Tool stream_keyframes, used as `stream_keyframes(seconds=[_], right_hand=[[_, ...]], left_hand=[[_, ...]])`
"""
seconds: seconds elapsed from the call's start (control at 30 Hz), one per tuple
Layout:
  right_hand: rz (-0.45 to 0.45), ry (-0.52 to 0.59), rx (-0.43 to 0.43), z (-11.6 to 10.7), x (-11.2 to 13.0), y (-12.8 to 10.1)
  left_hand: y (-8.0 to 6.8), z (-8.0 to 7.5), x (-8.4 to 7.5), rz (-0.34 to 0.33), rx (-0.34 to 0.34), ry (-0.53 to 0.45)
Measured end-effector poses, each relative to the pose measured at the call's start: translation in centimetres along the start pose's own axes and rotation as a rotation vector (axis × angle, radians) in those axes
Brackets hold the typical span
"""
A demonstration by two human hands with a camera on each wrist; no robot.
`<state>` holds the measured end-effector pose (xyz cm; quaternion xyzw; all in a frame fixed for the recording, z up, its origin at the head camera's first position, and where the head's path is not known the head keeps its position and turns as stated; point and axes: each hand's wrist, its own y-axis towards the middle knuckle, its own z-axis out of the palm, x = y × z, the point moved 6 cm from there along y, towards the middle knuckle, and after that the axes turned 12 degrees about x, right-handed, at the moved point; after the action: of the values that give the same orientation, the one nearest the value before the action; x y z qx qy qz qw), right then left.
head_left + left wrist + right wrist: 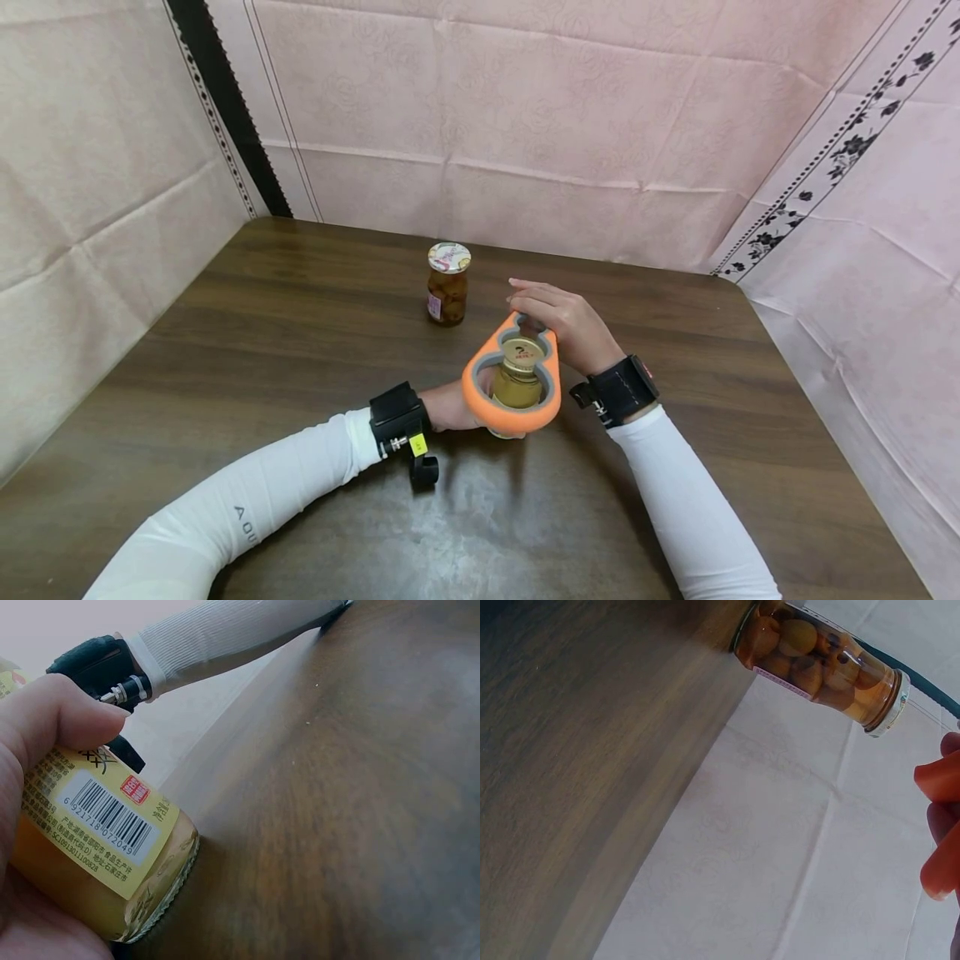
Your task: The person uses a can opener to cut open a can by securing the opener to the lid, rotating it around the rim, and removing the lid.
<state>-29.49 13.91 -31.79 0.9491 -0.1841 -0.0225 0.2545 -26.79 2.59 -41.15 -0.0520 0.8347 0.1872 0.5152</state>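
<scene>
My left hand grips a glass jar with a gold lid and yellow contents. In the left wrist view the thumb lies across the jar's yellow barcode label, and its base is close to the tabletop. My right hand holds the narrow end of an orange jar opener with grey-lined round openings. From above, the opener overlaps the jar, and the gold lid shows through its middle opening. Orange parts of the opener and bits of finger appear at the right wrist view's edge.
A second jar, with a white patterned lid and brown round pieces inside, stands upright farther back on the brown wooden table. Pink patterned cloth hangs behind the table and along both sides.
</scene>
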Motion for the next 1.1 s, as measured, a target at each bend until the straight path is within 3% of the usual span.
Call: stream_keyframes(seconds=[0.47, 0.87, 1.1], right_hand=[[0.006, 0.085, 0.006, 0.06, 0.09, 0.32], [0.029, 0.192, 0.007, 0.21, 0.24, 0.51], [0.069, 0.151, -0.017, 0.12, 0.21, 0.13]], left_hand=[[-0.24, -0.16, 0.15, -0.047, -0.052, -0.019], [-0.45, -0.15, 0.25, -0.145, -0.063, -0.010], [-0.51, 0.62, 0.44, -0.224, 0.004, -0.136]])
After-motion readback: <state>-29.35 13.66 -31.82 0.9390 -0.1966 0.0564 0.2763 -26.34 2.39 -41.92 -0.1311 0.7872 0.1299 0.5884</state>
